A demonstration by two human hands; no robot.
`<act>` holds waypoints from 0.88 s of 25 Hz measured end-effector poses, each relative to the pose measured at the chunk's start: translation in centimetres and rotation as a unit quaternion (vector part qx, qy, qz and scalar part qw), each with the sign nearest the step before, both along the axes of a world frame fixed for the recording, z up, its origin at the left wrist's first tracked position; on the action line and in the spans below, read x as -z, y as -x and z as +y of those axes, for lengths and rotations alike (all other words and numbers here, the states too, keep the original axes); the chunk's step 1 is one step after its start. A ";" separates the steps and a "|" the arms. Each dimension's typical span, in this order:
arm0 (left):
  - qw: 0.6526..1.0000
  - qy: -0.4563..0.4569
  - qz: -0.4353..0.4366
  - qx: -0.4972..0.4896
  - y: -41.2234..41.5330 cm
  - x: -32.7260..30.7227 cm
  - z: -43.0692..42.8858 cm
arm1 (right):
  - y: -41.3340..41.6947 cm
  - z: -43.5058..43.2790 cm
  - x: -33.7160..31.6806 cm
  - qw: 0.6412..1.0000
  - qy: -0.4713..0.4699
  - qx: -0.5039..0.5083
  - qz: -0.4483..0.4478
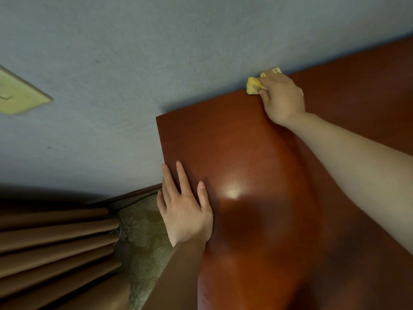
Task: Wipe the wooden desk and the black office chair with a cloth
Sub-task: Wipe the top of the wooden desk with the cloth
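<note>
The reddish-brown wooden desk fills the right and lower part of the head view, its back edge against the wall. My right hand grips a small yellow cloth bunched at the desk's back edge, where the top meets the wall. My left hand rests flat on the desk's left edge, fingers straight and spread. A bright light reflection shines on the desk just right of that hand. The black office chair is not in view.
A blue-grey wall runs behind the desk, with a cream outlet plate at the left. Brown pleated curtains hang at the lower left, beside patterned green carpet and a wooden baseboard.
</note>
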State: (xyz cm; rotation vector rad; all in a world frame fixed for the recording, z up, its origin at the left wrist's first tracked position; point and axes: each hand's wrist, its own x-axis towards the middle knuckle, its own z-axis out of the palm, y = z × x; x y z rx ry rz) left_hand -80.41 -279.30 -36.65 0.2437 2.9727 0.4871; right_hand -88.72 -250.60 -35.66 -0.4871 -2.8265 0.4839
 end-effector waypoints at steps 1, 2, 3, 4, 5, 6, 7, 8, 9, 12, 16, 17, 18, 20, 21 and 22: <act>1.000 0.004 0.001 -0.001 0.0 0.0 0.0 | -0.2 -0.9 0.0 1.000 0.005 -0.017 -0.003; 1.000 0.007 0.004 -0.002 0.0 0.0 0.0 | -0.5 -1.9 0.0 0.999 0.011 -0.041 -0.009; 1.000 0.008 0.010 -0.002 0.0 -0.1 0.0 | -1.0 -3.1 0.1 0.997 0.015 -0.070 -0.015; 1.000 0.006 0.015 -0.002 0.0 -0.1 0.0 | -1.5 -4.4 0.1 0.994 0.018 -0.100 -0.025; 1.000 -0.001 0.019 -0.004 0.0 -0.1 0.1 | -2.1 -5.6 0.2 0.991 0.021 -0.129 -0.031; 1.000 -0.016 0.021 -0.008 0.0 -0.2 0.1 | -2.9 -6.7 0.1 0.988 0.026 -0.151 -0.036; 0.999 -0.039 0.021 -0.015 0.0 -0.2 0.0 | -3.7 -7.7 0.0 0.985 0.033 -0.167 -0.039; 0.998 -0.064 0.020 -0.021 -0.2 -0.2 -0.2 | -4.7 -8.6 -0.1 0.982 0.041 -0.178 -0.044; 0.995 -0.091 0.018 -0.024 -0.4 -0.2 -0.4 | -5.9 -9.5 -0.1 0.980 0.048 -0.187 -0.050; 0.987 -0.160 0.011 -0.025 -1.1 -0.7 -0.5 | -9.7 -12.1 -0.3 0.973 0.052 -0.213 -0.066; 0.978 -0.208 -0.025 -0.017 -3.6 -2.2 -1.0 | -13.6 -14.2 -1.0 0.961 0.059 -0.256 -0.092; 0.980 -0.195 -0.030 -0.003 -5.0 -2.2 -1.5 | -14.5 -14.5 -1.0 0.957 0.056 -0.265 -0.100; 0.985 -0.171 -0.031 0.014 -6.9 -2.1 -2.3 | -15.8 -14.8 -1.1 0.953 0.052 -0.277 -0.109; 0.992 -0.120 -0.038 0.032 -10.4 -1.9 -4.2 | -18.5 -15.5 -1.2 0.945 0.038 -0.301 -0.125; 0.993 -0.098 -0.049 0.032 -11.8 -1.7 -5.1 | -19.9 -15.8 -1.3 0.941 0.031 -0.311 -0.130; 0.994 -0.082 -0.062 0.032 -13.0 -1.6 -5.9 | -21.3 -16.0 -1.2 0.938 0.024 -0.319 -0.132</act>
